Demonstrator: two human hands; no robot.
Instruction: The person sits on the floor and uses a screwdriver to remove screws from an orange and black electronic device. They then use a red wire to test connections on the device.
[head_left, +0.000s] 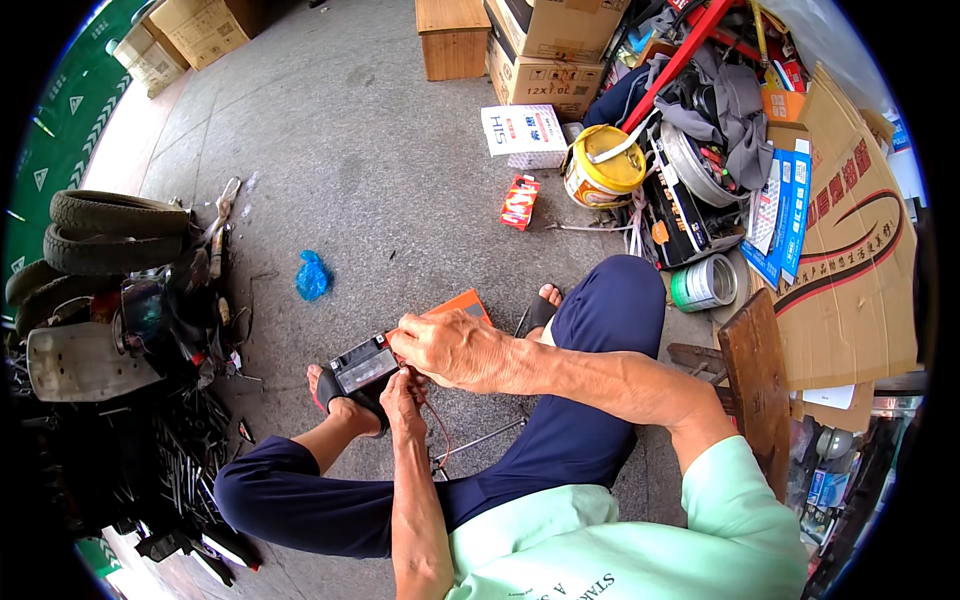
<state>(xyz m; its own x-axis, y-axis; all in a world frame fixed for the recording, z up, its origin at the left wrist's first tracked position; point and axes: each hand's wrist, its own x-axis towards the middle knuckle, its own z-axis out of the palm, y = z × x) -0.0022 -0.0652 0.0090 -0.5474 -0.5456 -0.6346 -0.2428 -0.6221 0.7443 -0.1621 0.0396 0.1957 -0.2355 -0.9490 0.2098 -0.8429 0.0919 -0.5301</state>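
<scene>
A black battery (pixel 362 368) lies on the floor between my feet, with an orange box (pixel 465 303) behind it. My right hand (pixel 440 345) reaches over the battery's right end with fingers curled; what it grips is hidden. My left hand (pixel 402 400) is just below, fingertips pinched at the battery's near right corner beside a thin red wire (pixel 440 424); what exactly they hold is too small to tell. The wire hangs down toward a thin metal rod (pixel 480 445) low between my legs.
Worn tyres (pixel 110 240) and dark scrap lie on the left, with a blue plastic bag (pixel 312 277) nearby. On the right are a yellow bucket (pixel 605 180), a tin can (pixel 705 285), large cardboard (pixel 840 260) and a wooden stool (pixel 750 390). Stacked cartons (pixel 545 80) stand at the back.
</scene>
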